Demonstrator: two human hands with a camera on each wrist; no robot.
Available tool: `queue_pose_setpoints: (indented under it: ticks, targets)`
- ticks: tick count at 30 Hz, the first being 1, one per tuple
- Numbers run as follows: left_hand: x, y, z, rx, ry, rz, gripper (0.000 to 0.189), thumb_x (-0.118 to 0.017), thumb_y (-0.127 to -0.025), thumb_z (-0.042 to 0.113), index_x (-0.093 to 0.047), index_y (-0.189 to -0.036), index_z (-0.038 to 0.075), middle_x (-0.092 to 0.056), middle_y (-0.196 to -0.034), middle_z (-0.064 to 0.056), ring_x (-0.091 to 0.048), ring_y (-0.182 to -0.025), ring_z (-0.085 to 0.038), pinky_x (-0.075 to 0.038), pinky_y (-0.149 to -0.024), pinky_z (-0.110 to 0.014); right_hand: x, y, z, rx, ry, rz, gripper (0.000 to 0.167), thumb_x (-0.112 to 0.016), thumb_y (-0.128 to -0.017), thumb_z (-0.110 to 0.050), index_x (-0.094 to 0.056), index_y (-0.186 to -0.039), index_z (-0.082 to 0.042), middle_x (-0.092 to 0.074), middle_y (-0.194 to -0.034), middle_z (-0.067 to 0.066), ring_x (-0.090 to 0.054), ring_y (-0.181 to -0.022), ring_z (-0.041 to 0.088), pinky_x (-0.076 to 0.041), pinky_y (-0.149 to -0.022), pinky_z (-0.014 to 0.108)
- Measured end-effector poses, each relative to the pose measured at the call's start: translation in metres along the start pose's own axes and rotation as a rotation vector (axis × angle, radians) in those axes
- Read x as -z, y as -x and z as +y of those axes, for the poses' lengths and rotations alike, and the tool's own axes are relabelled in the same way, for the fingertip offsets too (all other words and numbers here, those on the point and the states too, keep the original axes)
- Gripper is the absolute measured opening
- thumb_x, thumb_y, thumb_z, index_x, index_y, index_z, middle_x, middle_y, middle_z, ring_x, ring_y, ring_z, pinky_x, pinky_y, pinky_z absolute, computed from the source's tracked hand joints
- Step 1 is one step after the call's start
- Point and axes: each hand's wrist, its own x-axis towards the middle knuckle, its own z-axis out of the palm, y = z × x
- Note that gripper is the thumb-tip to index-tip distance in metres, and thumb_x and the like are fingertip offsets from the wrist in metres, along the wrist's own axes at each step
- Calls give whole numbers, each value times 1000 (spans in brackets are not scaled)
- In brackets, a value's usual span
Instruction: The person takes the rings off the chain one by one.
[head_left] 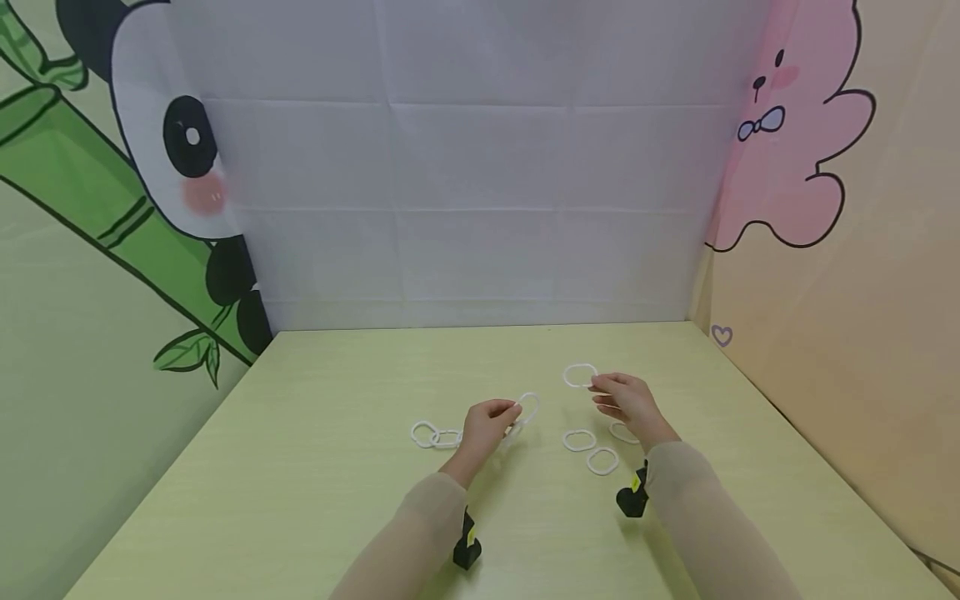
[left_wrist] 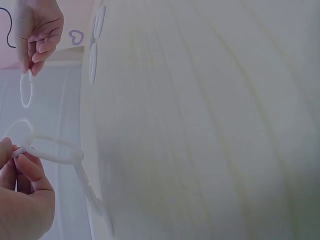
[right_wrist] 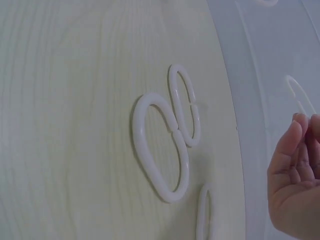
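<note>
Wht ring point(right_wrist: 304, 92) in R hand point(right_wrist: 296, 177), 3 other wht rings point(right_wrist: 141, 142) on tbl point(right_wrist: 75, 125)

Glossy plastic rings point(right_wrist: 140, 137), wood-grained tabletop point(right_wrist: 65, 125)

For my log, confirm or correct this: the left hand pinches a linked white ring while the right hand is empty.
The right hand is not empty: the left wrist view shows it pinching a white ring. The rest stands.

No readable text, label, brand, number or sign.
</note>
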Motion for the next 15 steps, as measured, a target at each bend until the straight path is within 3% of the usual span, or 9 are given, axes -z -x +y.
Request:
queue_pose_setpoints:
  ticks: [15]
  targets:
    - [0,2,2,3,0,1,24,-62,-89,20,-67,-102,1,-65,-85,-2,-58,-77,-13,-49,-63,-26,5,-6,12,-70,109,67,29,-61,-90,-13,-54,-110,6,-65,-82,2,-60,-66,11,-52,-60,22]
